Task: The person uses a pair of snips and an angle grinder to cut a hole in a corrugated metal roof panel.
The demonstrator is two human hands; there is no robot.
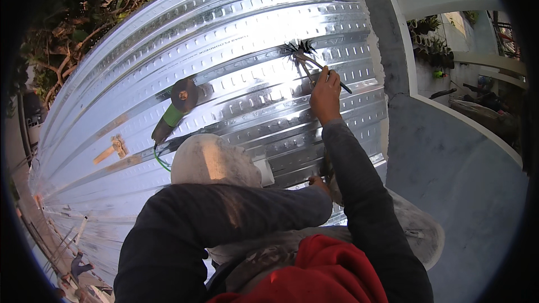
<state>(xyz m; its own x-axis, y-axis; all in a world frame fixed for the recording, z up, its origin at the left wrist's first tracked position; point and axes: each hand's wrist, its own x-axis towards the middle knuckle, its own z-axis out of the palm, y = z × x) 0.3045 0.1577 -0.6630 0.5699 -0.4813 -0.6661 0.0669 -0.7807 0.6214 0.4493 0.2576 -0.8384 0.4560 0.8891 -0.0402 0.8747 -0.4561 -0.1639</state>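
My right hand [325,94] is stretched out over a ribbed, shiny metal deck sheet [224,39] and grips the handles of a pair of pliers [307,66]. The pliers' jaws sit at a jagged, star-shaped hole [297,50] cut in the sheet. My left hand [318,181] is tucked low beside my right forearm, at the edge of my pale trouser knee [210,160]. Only its fingertips show, and whether it holds anything is hidden.
An angle grinder [175,108] with a green body and a green cable lies on the sheet to the left. A hammer [112,148] rests further left. A grey concrete ledge [449,157] borders the sheet on the right. Potted plants [429,39] stand beyond. Tree branches [73,39] lie past the left edge.
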